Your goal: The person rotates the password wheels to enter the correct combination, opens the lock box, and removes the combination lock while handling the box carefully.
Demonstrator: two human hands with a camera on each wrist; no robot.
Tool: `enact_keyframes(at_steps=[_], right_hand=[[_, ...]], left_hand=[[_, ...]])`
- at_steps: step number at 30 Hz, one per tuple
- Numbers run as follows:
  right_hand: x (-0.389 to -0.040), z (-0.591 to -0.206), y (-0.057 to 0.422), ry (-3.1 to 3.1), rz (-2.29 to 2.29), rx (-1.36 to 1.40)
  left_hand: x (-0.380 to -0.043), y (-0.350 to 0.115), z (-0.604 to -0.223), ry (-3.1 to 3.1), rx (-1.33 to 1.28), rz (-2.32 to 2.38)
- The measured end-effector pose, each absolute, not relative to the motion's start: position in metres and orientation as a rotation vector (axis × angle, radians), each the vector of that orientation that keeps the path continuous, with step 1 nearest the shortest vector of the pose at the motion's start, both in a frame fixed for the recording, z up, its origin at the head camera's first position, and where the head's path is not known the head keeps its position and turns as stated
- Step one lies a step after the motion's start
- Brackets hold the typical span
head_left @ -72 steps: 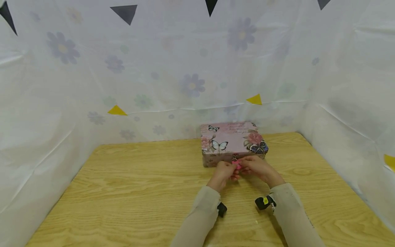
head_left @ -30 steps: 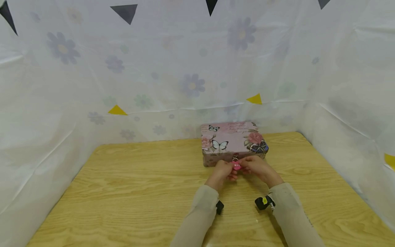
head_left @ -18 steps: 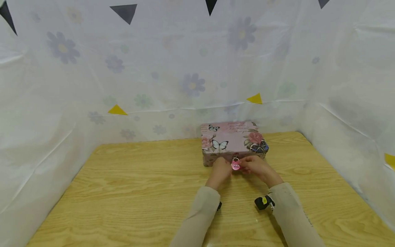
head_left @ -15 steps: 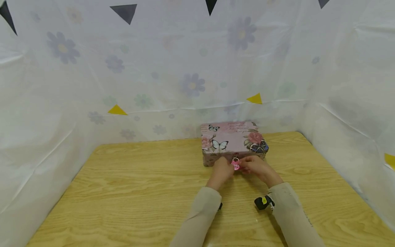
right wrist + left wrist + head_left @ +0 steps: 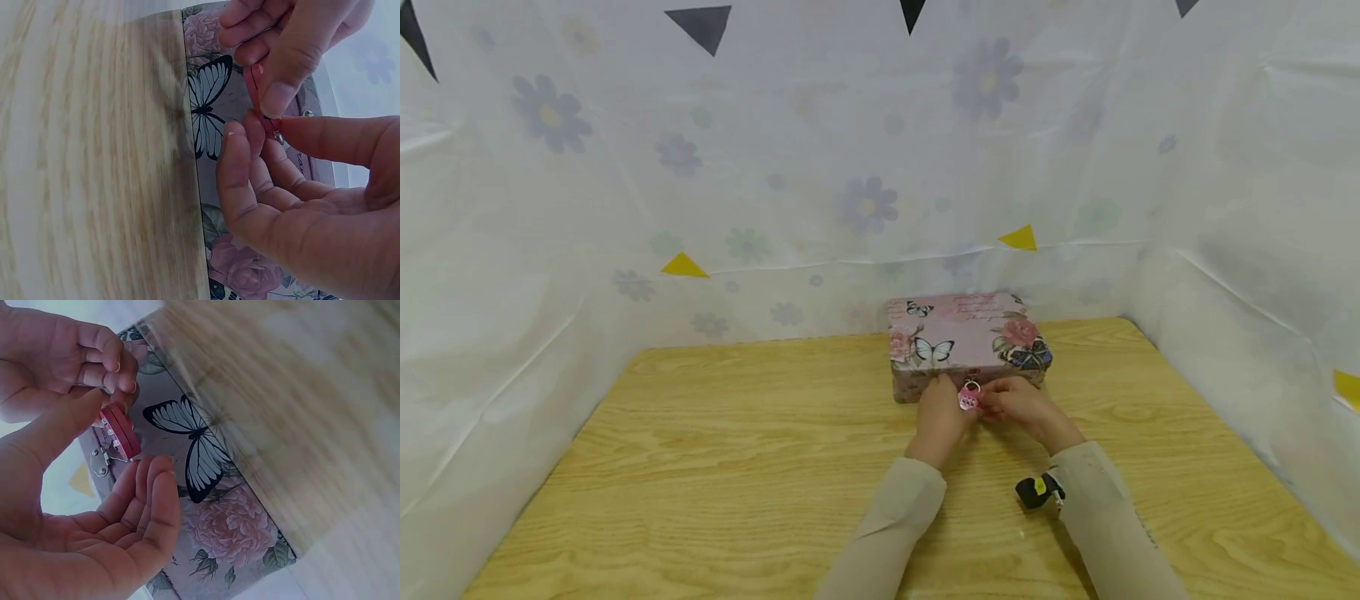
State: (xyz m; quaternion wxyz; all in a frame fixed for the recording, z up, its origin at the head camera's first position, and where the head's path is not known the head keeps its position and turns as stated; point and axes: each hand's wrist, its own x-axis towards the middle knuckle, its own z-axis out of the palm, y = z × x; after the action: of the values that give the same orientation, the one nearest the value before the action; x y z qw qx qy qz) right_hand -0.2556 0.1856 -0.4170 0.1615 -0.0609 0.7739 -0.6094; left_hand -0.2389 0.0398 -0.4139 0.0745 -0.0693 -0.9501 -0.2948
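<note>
A pink combination padlock (image 5: 968, 398) with a row of small dials hangs by its shackle from the metal clasp (image 5: 102, 459) on the front of a floral butterfly box (image 5: 958, 329). The box lid is down. My right hand (image 5: 1026, 408) pinches the padlock's side between thumb and forefinger, its other fingers curled below. My left hand (image 5: 942, 421) is at the lock's other side; its thumb (image 5: 278, 97) lies over the dial face. In the left wrist view, the left fingertips (image 5: 156, 465) sit right at the end of the red-looking lock body.
The box stands at the back of a wood-grain table (image 5: 722, 450), against a white flowered curtain (image 5: 820, 167). Curtain also runs along both sides. A black wrist camera (image 5: 1037, 492) hangs below the right sleeve (image 5: 1108, 508).
My left hand has turned and shifted up along the box front, its fingers now hidden in the head view. The padlock has tipped slightly left, dials facing up. My right hand keeps its pinch.
</note>
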Motion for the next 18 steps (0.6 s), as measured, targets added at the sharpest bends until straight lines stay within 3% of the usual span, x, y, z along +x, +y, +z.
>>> enact_keyframes(at_steps=[18], right_hand=[[-0.2556, -0.4142, 0.1877, 2.156, -1.784, -0.206]], left_hand=[[-0.2370, 0.0392, -0.4136, -2.747, -0.242, -0.844]])
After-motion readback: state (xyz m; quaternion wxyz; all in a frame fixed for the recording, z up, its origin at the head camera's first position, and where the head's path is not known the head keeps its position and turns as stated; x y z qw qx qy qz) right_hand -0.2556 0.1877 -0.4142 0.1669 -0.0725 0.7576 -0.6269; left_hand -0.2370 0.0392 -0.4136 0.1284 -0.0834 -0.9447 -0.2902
